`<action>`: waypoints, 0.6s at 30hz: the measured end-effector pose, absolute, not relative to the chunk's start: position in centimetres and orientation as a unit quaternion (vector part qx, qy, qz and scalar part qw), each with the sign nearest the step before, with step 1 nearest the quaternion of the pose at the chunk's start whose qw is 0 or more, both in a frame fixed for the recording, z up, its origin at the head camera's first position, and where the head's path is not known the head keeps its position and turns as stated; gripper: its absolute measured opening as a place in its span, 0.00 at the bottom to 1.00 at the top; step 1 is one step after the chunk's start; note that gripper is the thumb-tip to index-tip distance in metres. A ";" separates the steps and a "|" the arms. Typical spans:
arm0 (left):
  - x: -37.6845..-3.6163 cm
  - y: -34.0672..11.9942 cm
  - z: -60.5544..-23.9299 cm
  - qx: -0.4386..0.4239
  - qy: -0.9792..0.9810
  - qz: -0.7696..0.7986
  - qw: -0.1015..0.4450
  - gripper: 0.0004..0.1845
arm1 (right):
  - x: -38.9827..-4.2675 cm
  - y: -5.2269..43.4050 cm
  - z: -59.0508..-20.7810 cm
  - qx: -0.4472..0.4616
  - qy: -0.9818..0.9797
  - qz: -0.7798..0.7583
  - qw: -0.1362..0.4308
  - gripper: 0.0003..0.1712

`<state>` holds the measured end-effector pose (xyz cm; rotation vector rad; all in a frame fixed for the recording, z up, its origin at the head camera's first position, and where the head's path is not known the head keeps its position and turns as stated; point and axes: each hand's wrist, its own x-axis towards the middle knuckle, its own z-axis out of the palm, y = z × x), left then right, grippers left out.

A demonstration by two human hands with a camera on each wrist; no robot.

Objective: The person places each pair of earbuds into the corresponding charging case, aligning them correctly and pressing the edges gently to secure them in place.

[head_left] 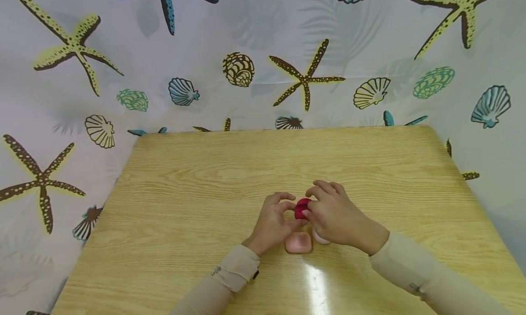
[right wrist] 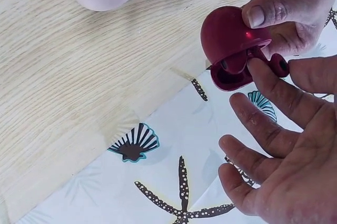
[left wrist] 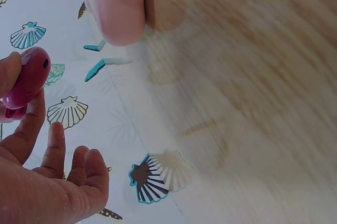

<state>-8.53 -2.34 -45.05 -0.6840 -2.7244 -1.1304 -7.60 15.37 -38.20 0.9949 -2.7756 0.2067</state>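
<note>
Two beige sleeves enter from the bottom edge of the head view, and the hands meet over the middle of the light wood-grain desk (head_left: 197, 178). Between them sits a small, glossy dark red plastic case (head_left: 302, 208), hinged and standing partly open, lifted just clear of the desk. The left hand (head_left: 274, 221) pinches it between thumb and curled forefinger; the left wrist view shows the rounded shell (left wrist: 27, 78) pressed against that thumb, remaining fingers loosely spread. The right hand (head_left: 334, 214) also grips the case: in the right wrist view its thumb bears on the domed lid (right wrist: 227, 33) while a finger sits at the seam by the lower half, a hold that looks suited to prying or steadying the two halves. Just behind the hands, toward the person, a pale pink rounded plastic case (head_left: 298, 242) lies flat on the desk, and a second pale pink rounded piece (head_left: 320, 238) shows partly under the right wrist; what it is cannot be told. A glare streak marks the near desk surface. Behind and around hangs a white curtain printed with starfish and seashells (head_left: 304, 80).
</note>
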 end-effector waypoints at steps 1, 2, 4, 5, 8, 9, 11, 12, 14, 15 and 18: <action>-8.5 -2.3 -45.1 -0.227 -0.898 -0.372 0.058 0.13 | -7.6 15.3 -38.3 0.338 -0.934 0.067 0.099 0.09; -8.5 -2.3 -45.1 -0.228 -0.897 -0.373 0.060 0.12 | -7.7 15.2 -38.4 0.339 -0.933 0.066 0.105 0.10; -8.5 -2.3 -45.2 -0.229 -0.895 -0.378 0.060 0.12 | -7.8 15.1 -38.5 0.340 -0.931 0.063 0.115 0.11; -8.5 -2.3 -45.2 -0.229 -0.894 -0.380 0.060 0.12 | -7.8 15.0 -38.6 0.340 -0.931 0.064 0.119 0.12; -8.5 -2.4 -45.2 -0.231 -0.891 -0.387 0.059 0.12 | -7.8 14.8 -38.7 0.332 -0.931 0.074 0.129 0.13; -8.5 -2.4 -45.2 -0.230 -0.890 -0.389 0.056 0.12 | -7.8 14.7 -38.7 0.330 -0.931 0.076 0.133 0.13; -8.4 -2.4 -45.1 -0.230 -0.890 -0.390 0.054 0.11 | -7.8 14.6 -38.8 0.325 -0.932 0.083 0.135 0.12; -8.4 -2.4 -45.0 -0.231 -0.889 -0.392 0.053 0.11 | -7.9 14.5 -38.8 0.324 -0.932 0.084 0.137 0.12; -8.4 -2.4 -45.0 -0.230 -0.889 -0.394 0.047 0.11 | -7.9 14.4 -38.9 0.322 -0.932 0.086 0.139 0.12; -8.3 -2.4 -45.0 -0.230 -0.889 -0.394 0.045 0.11 | -8.0 14.4 -38.9 0.322 -0.932 0.088 0.140 0.11; -8.3 -2.4 -44.9 -0.230 -0.886 -0.400 0.035 0.12 | -8.1 14.3 -39.0 0.319 -0.932 0.092 0.144 0.11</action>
